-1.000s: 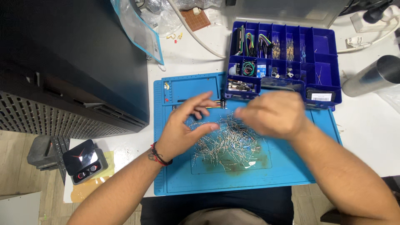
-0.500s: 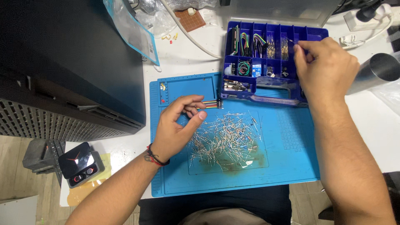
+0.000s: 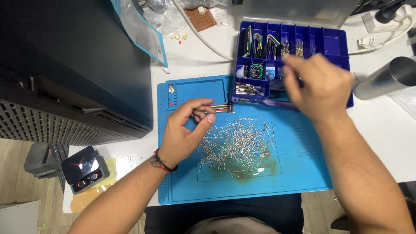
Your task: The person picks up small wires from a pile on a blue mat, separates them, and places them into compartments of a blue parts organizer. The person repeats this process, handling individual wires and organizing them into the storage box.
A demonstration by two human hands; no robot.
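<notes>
The left hand point(image 3: 184, 130) pinches a short rainbow jumper ribbon point(image 3: 221, 108) — long axis running left-right — above the resistor pile point(image 3: 236, 145). The right hand point(image 3: 318, 86), blurred, grip unclear, hovers over the blue compartment box point(image 3: 336, 43).

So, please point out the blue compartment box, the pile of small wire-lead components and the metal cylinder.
blue compartment box point(image 3: 331, 43): head view, on an empty compartment at its top right.
pile of small wire-lead components point(image 3: 236, 145): head view, on the middle of the heap.
metal cylinder point(image 3: 388, 78): head view, on its shiny side.

Multicoloured ribbon wires point(image 3: 221, 108) lie flat beside scattered resistors point(image 3: 236, 143)
</notes>
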